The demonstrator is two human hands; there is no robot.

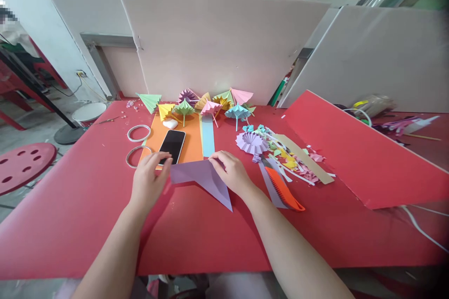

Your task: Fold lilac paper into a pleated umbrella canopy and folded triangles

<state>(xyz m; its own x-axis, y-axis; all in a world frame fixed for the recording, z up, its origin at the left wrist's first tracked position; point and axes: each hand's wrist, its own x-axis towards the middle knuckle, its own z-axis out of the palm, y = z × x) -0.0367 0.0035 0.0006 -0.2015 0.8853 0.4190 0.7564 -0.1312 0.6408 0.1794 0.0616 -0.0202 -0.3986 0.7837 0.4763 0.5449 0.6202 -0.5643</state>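
Note:
A folded sheet of purple paper (199, 175) lies at a slant in front of me, its lower right corner a sharp point. My right hand (229, 173) pinches its upper edge between thumb and fingers. By the paper's left end is my left hand (151, 177), thumb and forefinger apart, the thumb tip close to the paper's edge; whether it touches is unclear. Just beyond the left fingers, a black-screened phone (174, 144) rests on orange paper (193, 138). A light blue paper strip (208, 138) lies beyond the right hand.
Several folded paper umbrellas (211, 108) stand at the back. Two tape rolls (138, 133) lie left. To the right are a pleated purple rosette (251, 143), paper scraps (298, 163), an orange-handled tool (282, 189) and a tilted red board (351, 159). A stool (26, 163) stands left.

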